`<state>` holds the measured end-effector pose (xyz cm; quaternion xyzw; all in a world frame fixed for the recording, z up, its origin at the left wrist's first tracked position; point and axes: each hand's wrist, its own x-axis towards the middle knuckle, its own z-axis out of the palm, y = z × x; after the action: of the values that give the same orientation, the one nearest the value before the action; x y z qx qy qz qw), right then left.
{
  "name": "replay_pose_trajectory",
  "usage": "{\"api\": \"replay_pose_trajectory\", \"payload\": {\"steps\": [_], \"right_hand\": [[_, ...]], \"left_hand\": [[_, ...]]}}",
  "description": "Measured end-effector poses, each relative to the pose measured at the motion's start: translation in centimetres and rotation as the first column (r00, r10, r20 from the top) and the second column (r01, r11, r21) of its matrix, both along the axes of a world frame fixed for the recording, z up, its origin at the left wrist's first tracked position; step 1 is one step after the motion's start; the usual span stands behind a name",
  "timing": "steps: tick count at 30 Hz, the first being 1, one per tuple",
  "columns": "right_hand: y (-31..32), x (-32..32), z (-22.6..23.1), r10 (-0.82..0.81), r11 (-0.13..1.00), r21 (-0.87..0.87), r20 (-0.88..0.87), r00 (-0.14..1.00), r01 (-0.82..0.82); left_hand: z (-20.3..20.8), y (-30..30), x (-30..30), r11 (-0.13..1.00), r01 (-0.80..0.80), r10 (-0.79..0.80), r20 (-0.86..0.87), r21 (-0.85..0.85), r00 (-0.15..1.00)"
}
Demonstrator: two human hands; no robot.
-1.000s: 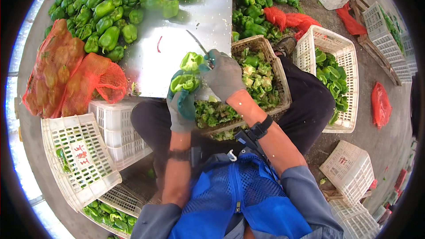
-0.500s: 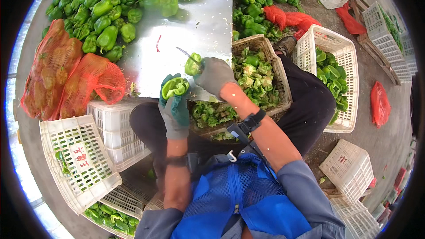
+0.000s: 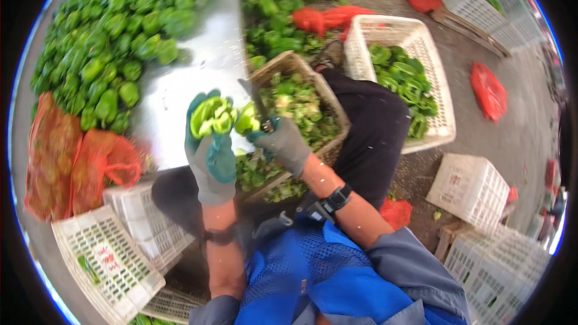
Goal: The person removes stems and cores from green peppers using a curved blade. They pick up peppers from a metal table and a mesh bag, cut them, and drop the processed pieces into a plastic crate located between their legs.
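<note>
My left hand (image 3: 212,162), in a grey and green glove, is closed round a cut green bell pepper (image 3: 208,117) with its pale inside facing up. My right hand (image 3: 284,145), gloved too, grips a knife (image 3: 257,101) whose blade points up and away. A smaller pale green pepper piece (image 3: 247,121) sits at the fingers of that hand, beside the blade and close to the left hand's pepper. Just beyond the right hand is a worn crate (image 3: 338,105) of pepper trimmings (image 3: 295,105). Whole green peppers (image 3: 114,24) are heaped on the metal table (image 3: 165,102).
Right of my leg stands a white crate (image 3: 447,99) holding cut peppers (image 3: 400,78). Red mesh sacks (image 3: 51,159) lean at the left, near stacked white crates (image 3: 108,259). A red bag (image 3: 487,91) lies on the floor, with an upturned crate (image 3: 466,189) nearer me.
The view has swung right, so the surroundings shift left. My right hand, with knife and pepper piece, has moved from above the table edge to beside the trimmings crate.
</note>
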<state>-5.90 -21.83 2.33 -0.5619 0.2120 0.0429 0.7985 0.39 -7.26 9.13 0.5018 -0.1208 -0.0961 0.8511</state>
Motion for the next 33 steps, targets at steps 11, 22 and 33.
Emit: {"api": "replay_pose_trajectory", "payload": {"steps": [11, 22, 33], "right_hand": [[-7.9, -6.6, 3.0, -0.118, 0.709, -0.651, 0.269, 0.956, 0.270], [-8.6, -8.1, 4.9, 0.187, 0.855, -0.504, 0.072, 0.980, -0.126], [-3.2, -7.7, -0.4, -0.054, 0.701, -0.655, 0.347, 0.936, 0.283]], "left_hand": [[1.3, -10.0, 0.9, 0.844, 0.104, -0.111, -0.018, 0.527, 0.994], [-2.6, -4.3, -5.4, 0.941, 0.327, -0.277, -0.352, 0.090, 0.894], [-3.2, -7.3, -10.4, 0.925, 0.010, 0.080, -0.223, 0.379, 0.971]]}}
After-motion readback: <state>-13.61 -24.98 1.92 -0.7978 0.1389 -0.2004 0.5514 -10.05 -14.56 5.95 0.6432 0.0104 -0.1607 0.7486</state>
